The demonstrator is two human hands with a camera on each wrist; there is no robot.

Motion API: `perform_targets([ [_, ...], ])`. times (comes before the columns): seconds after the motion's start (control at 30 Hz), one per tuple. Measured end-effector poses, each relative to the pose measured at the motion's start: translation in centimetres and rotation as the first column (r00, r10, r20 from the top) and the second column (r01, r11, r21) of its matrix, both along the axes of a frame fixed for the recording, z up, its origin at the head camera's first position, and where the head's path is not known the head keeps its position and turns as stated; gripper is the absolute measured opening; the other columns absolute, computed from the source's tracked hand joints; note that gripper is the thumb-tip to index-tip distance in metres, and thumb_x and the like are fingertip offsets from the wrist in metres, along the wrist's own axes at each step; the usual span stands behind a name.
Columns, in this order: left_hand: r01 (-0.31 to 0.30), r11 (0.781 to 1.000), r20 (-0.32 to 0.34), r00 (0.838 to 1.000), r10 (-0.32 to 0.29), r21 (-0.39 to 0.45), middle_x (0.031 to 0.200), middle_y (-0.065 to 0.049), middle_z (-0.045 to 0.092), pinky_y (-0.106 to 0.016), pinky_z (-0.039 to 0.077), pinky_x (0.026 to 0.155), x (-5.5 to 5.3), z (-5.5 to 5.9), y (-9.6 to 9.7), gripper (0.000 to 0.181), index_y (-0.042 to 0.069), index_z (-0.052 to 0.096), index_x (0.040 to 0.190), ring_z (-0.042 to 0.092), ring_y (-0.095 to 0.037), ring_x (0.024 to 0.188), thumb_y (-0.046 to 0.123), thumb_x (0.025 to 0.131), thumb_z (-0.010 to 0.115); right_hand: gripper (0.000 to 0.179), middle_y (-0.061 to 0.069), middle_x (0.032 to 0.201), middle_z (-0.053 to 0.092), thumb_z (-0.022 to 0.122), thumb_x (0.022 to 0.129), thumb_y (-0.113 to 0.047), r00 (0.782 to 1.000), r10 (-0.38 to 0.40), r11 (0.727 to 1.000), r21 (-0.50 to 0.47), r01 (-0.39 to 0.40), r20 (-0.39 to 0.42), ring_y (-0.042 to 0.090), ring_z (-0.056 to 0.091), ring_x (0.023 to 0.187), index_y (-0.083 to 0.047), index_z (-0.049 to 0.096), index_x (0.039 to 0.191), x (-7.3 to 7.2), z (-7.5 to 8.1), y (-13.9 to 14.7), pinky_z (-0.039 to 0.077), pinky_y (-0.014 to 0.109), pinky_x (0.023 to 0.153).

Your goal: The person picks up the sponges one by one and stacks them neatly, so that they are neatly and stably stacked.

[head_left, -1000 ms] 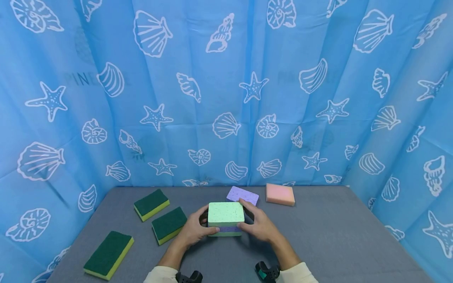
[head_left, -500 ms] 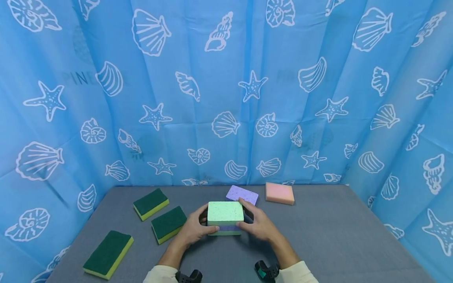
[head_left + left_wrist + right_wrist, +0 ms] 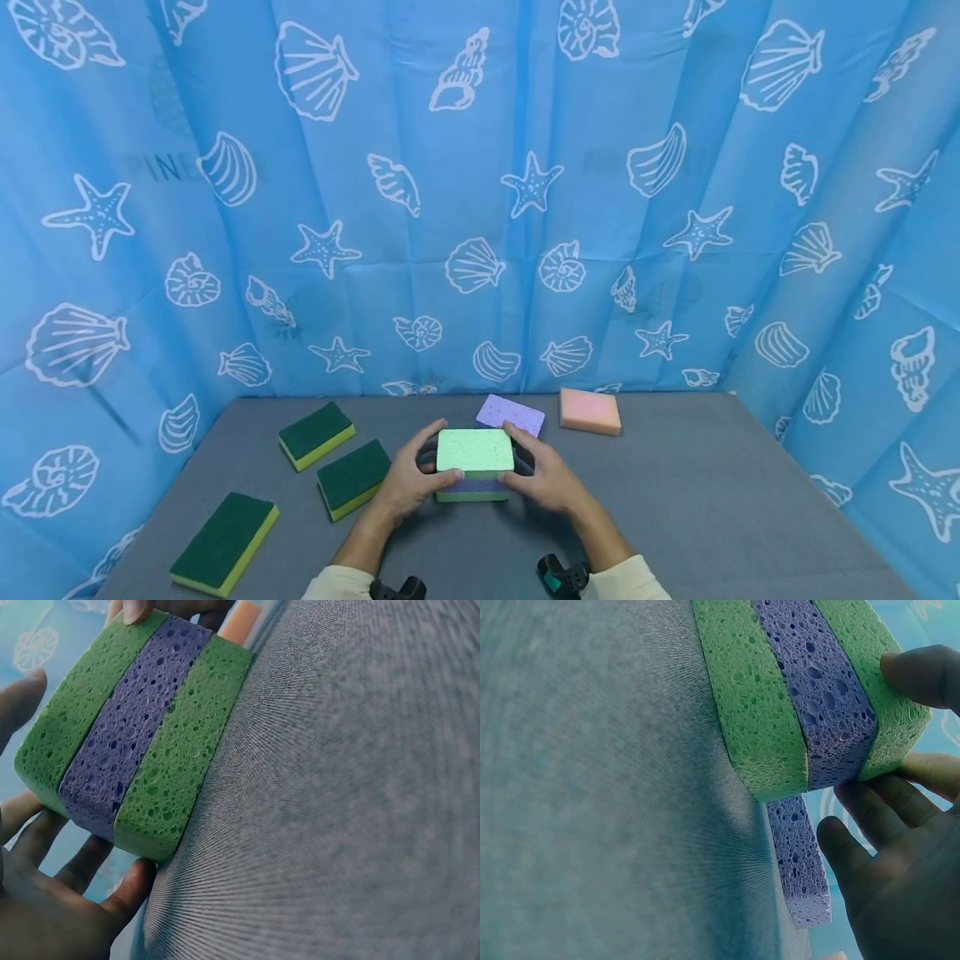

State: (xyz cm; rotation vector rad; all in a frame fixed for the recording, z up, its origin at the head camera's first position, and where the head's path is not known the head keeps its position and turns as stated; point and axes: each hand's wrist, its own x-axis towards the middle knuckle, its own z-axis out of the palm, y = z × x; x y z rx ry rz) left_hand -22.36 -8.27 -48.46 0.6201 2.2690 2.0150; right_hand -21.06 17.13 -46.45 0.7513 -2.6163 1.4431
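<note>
Left hand (image 3: 405, 487) loosened, thumb lifted, beside an unmoved stack of three sponges (image 3: 475, 450)

Compared with half a second earlier, the left thumb and forefinger have risen from the block. The left fingers are spread around its left end; whether the lowest fingertip touches cannot be told. The right hand (image 3: 553, 479) pinches the upper layer at the right end, thumb on the front face and forefinger toward the back; its lowest finger stands clear.

The stack lies flat at the middle of the table (image 3: 697, 500), layered green, purple, green, edges nearly flush. Its front is densely pitted with pores; its top is pale mint, finely speckled.

Grey ribbed cloth covers the table. Behind the stack, slightly to the right, lies a loose purple sponge (image 3: 512, 413), with a peach sponge (image 3: 590, 411) farther right. Three scouring sponges, dark green over yellow, lie to the left, one nearest the viewer (image 3: 225, 537). Blue curtain (image 3: 480, 208), printed with white shells and starfish, hangs around the table's back and sides.
</note>
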Motion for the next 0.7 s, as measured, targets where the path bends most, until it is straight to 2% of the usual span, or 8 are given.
perform_targets([
  [0.1,-0.008,1.000,-0.023,1.000,0.008,-0.004,0.139,-0.015,0.045,-0.043,0.044,0.091,-0.1,-0.1,0.0,0.072,0.011,0.044,0.145,0.044,-0.032,0.122,0.016,0.082,0.079,0.074,0.020,0.147,0.039,0.070,0.086,-0.019,1.000,0.001,1.000,0.002,-0.001,-0.029,0.037,0.032,0.135,0.004,0.035,0.147,-0.1,0.0,-0.1,0.026,0.058,0.105],
  [0.23,0.003,1.000,-0.040,0.999,-0.003,0.001,0.136,-0.017,0.047,-0.038,0.047,0.087,-0.2,-0.2,-0.1,0.071,0.009,0.044,0.145,0.047,-0.034,0.118,0.015,0.083,0.078,0.071,0.022,0.144,0.041,0.070,0.085,-0.013,0.993,-0.037,0.998,-0.056,0.031,-0.109,0.040,0.035,0.133,0.007,0.037,0.145,0.2,0.8,0.0,0.028,0.060,0.102],
  [0.37,0.023,1.000,-0.030,0.999,-0.023,0.017,0.137,-0.020,0.045,-0.035,0.049,0.083,-0.3,-0.3,-0.3,0.070,0.008,0.043,0.145,0.046,-0.037,0.119,0.013,0.084,0.076,0.068,0.030,0.142,0.040,0.067,0.084,-0.001,0.978,-0.123,0.977,-0.194,0.089,-0.169,0.047,0.038,0.129,0.012,0.035,0.143,1.0,3.2,0.1,0.031,0.064,0.099],
  [0.5,0.041,0.999,-0.017,0.999,-0.040,0.030,0.138,-0.021,0.044,-0.037,0.049,0.085,-0.3,-0.2,-0.3,0.069,0.007,0.042,0.146,0.045,-0.038,0.122,0.013,0.086,0.075,0.066,0.034,0.139,0.038,0.065,0.084,0.002,0.954,-0.224,0.943,-0.290,0.161,-0.201,0.050,0.037,0.126,0.015,0.034,0.141,1.5,5.1,0.7,0.032,0.065,0.095],
  [0.6,0.044,0.999,-0.012,0.999,-0.043,0.028,0.138,-0.022,0.044,-0.040,0.047,0.088,-0.3,-0.1,-0.2,0.069,0.007,0.041,0.146,0.044,-0.038,0.123,0.014,0.086,0.075,0.066,0.028,0.141,0.039,0.066,0.087,-0.003,0.937,-0.300,0.917,-0.326,0.231,-0.180,0.045,0.039,0.126,0.008,0.035,0.144,0.4,4.6,1.6,0.035,0.062,0.095],
  [0.7,0.032,0.999,-0.005,0.999,-0.032,0.026,0.138,-0.021,0.044,-0.042,0.046,0.089,-0.3,-0.1,-0.3,0.069,0.007,0.042,0.146,0.044,-0.037,0.123,0.014,0.085,0.075,0.068,0.023,0.142,0.039,0.066,0.090,-0.011,0.932,-0.337,0.901,-0.333,0.279,-0.132,0.040,0.040,0.126,0.003,0.034,0.147,-1.3,3.4,2.2,0.035,0.059,0.096],
])
